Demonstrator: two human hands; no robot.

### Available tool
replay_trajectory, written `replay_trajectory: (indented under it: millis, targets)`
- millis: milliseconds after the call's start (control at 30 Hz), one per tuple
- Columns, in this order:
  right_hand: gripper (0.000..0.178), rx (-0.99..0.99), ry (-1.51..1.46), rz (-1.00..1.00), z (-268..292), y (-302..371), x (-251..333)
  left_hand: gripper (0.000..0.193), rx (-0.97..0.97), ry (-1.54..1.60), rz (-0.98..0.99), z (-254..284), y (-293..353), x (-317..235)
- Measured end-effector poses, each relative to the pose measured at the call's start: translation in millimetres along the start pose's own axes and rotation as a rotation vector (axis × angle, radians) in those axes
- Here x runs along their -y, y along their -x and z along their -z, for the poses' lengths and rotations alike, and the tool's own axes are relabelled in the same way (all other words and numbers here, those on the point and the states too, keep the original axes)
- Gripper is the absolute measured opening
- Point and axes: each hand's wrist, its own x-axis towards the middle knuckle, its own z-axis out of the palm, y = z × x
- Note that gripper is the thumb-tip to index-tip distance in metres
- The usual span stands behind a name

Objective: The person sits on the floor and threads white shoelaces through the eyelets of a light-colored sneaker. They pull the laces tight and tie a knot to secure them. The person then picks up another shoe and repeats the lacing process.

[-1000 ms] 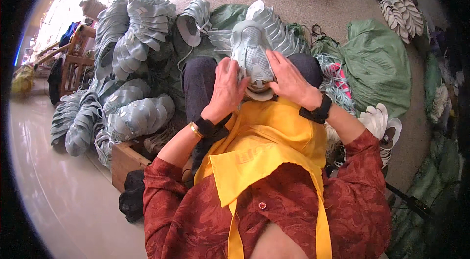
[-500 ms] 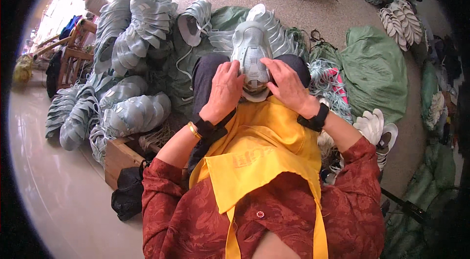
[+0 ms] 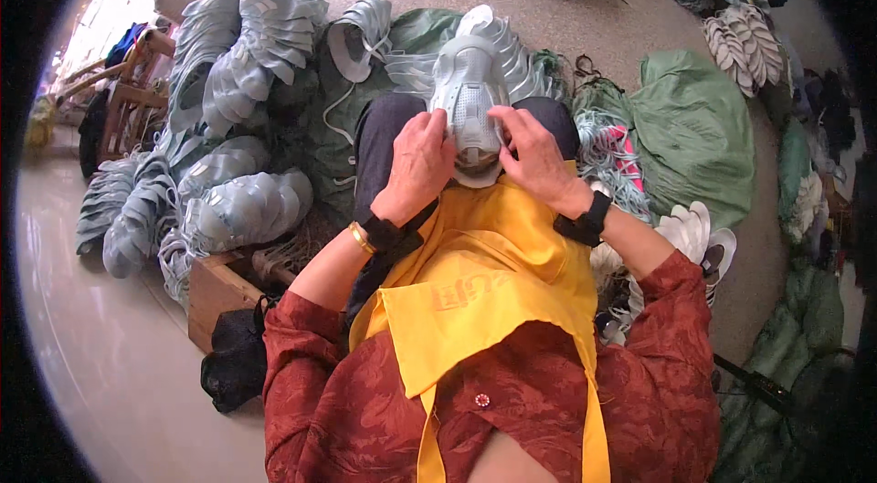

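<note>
A pale grey-blue shoe upper [image 3: 471, 99] with a mesh middle lies between my knees, its toe end pointing away from me. My left hand [image 3: 418, 163] grips its left edge, fingertips curled at the side. On the opposite edge my right hand [image 3: 541, 163] pinches the rim with thumb and index finger. Whether a lace or thread is between the fingers is too small to tell. Beyond the upper, a fanned row of similar pale uppers [image 3: 525, 54] rests on green sheeting.
Stacks of grey-blue uppers [image 3: 265, 36] stand at the left, with more bundles [image 3: 247, 209] above a wooden box [image 3: 215, 300]. At the right lie pale laces [image 3: 614, 150], a green sack [image 3: 694, 136] and white soles or shoe parts [image 3: 690, 232]. A yellow apron [image 3: 493, 282] covers my lap.
My right fingers have drawn in and curled more tightly at the upper's right edge. My left hand stays nearly in place. The whole view has shifted slightly.
</note>
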Motion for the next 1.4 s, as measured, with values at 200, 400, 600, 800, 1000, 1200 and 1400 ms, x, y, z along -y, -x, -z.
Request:
replay_trajectory:
  millis: [200,400,600,800,1000,1200,1400]
  targets:
    - [0.055,-0.057,0.062,0.085,-5,2,-2,0.022,0.056,-0.028,0.042,2,0,-6]
    - [0.056,-0.095,0.038,0.067,-11,12,-4,0.016,0.055,-0.034,-0.048,-2,-2,-13]
    - [0.032,-0.177,-0.171,0.005,1,24,-19,0.019,0.122,-0.049,-0.018,2,-9,-20]
    - [0.009,-0.496,-0.403,-0.451,31,61,-90,0.018,0.147,-0.060,0.102,2,-12,-27]
    - [0.015,-0.400,-0.515,-0.969,-21,170,-259,0.024,0.180,-0.060,0.141,-4,-18,-27]
    - [0.018,-0.504,-0.233,-1.059,-37,178,-341,0.020,0.221,-0.094,0.179,-6,-22,-26]
    - [0.019,-0.544,0.150,-0.835,-24,156,-379,0.021,0.243,-0.152,0.167,-7,-27,-30]
